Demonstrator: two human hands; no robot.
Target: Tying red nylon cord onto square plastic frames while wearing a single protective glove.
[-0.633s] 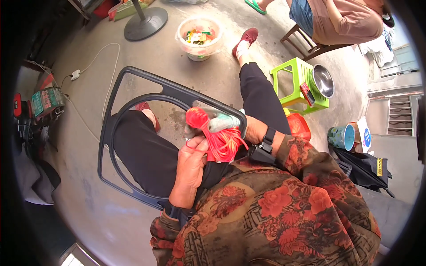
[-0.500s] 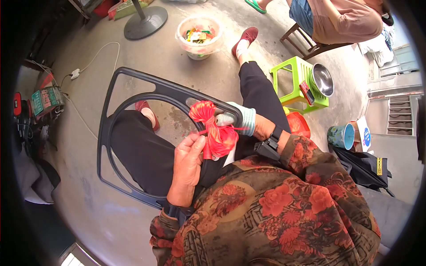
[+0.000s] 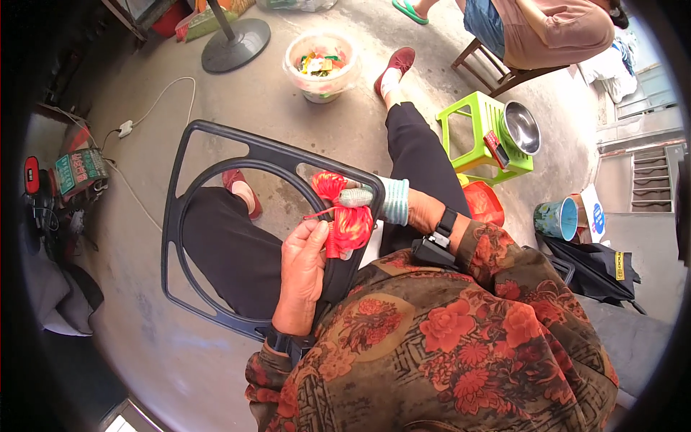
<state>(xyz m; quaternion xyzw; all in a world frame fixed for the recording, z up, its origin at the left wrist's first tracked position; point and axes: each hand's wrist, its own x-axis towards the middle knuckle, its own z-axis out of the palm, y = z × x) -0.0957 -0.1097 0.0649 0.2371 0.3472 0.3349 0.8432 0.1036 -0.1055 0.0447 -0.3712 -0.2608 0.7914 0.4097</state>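
Note:
A black plastic frame [image 3: 216,132] with a large round ring inside it lies tilted across my lap. Around its near right part, a band of red cord is wound tightly. My left hand [image 3: 300,270], bare, is closed on the frame beside this winding, the thumb pressed near the cord. In my right hand [image 3: 371,201], which wears a pale striped knit glove, a bundled skein of red cord [image 3: 353,229] is gripped round its middle. A loose strand runs from the skein toward my left thumb. The gloved palm is partly hidden behind the frame's corner.
Ahead stands a clear bucket [image 3: 320,68] with colourful scraps. At right are a green stool [image 3: 475,129] bearing a metal bowl [image 3: 522,128], and a seated person [image 3: 547,36]. A white cable [image 3: 140,194] crosses the floor at left, near a round stand base [image 3: 236,47].
My gloved fingers have come round to the front of the skein, pinching its middle. The strand that stretched out to the right no longer shows there. My left hand stays nearly in place.

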